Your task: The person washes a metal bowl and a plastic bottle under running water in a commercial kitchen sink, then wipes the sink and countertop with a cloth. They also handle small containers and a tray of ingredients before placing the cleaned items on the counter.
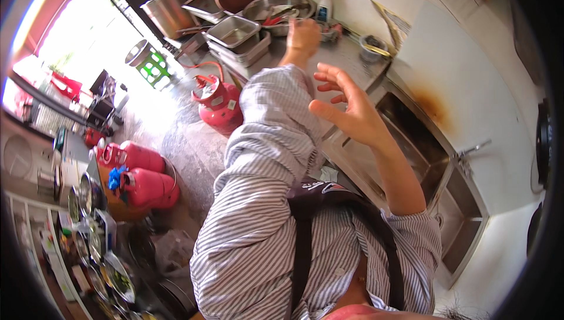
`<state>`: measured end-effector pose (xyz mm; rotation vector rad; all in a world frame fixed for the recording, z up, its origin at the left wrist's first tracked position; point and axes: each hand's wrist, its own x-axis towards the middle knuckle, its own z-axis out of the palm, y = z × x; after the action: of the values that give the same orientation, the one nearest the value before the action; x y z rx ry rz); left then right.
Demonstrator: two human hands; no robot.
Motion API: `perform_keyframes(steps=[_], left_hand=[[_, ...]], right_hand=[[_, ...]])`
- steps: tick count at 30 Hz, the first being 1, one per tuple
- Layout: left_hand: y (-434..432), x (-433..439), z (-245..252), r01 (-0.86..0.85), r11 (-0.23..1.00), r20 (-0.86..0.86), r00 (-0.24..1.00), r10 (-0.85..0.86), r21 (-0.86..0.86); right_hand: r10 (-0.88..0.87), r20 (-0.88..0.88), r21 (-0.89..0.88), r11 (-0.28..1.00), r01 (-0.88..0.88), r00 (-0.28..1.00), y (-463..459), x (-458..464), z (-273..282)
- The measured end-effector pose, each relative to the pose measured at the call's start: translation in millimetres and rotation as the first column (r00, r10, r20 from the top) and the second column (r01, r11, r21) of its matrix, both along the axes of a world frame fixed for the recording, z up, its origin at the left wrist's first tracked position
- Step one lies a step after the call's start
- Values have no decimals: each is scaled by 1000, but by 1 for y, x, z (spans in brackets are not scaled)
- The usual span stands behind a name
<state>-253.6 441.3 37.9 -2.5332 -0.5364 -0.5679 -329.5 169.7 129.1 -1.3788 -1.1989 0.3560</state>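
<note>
My left hand [303, 40] reaches out over the counter at the near rim of a round steel basin [286, 0]. Its fingers are curled and partly hidden, so whether they hold anything cannot be told. Red-handled utensils [278, 19] lie in the basin just left of it. A spray bottle [324, 5] stands behind, and a small metal bowl [328, 33] is right beside the hand. My right hand [346, 104] hovers near the counter edge above the sink's drainboard, fingers apart and bent, with nothing in it. To its upper right sits a tub with a yellow-handled tool [374, 49].
Steel trays [235, 33] and a large pot [169, 11] stand left of the basin. A double-bowl sink [410, 144] with a tap [473, 149] lies right, against the wall. Red gas cylinders [220, 106] stand on the floor; more lie left [152, 188], near bowls of food [119, 276].
</note>
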Motion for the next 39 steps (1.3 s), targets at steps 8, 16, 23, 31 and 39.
perform_keyframes(steps=[8,16,23,31,39], left_hand=[[13,-26,-56,-19,996,-472,880,58,87],[29,-42,-77,-231,968,-649,722,238,97],[23,-60,-44,-551,629,-468,826,315,-548],[45,-42,53,142,43,121,606,786,-989],[66,-45,104,515,403,631,411,658,-756]], right_hand=[[122,-254,-385,898,-215,960,29,13,-28],[77,356,-391,917,74,932,60,3,-23],[-99,878,112,994,1,469,32,-28,9],[122,147,10,992,-125,982,-23,-41,10],[151,-189,360,930,-75,970,-29,-54,16]])
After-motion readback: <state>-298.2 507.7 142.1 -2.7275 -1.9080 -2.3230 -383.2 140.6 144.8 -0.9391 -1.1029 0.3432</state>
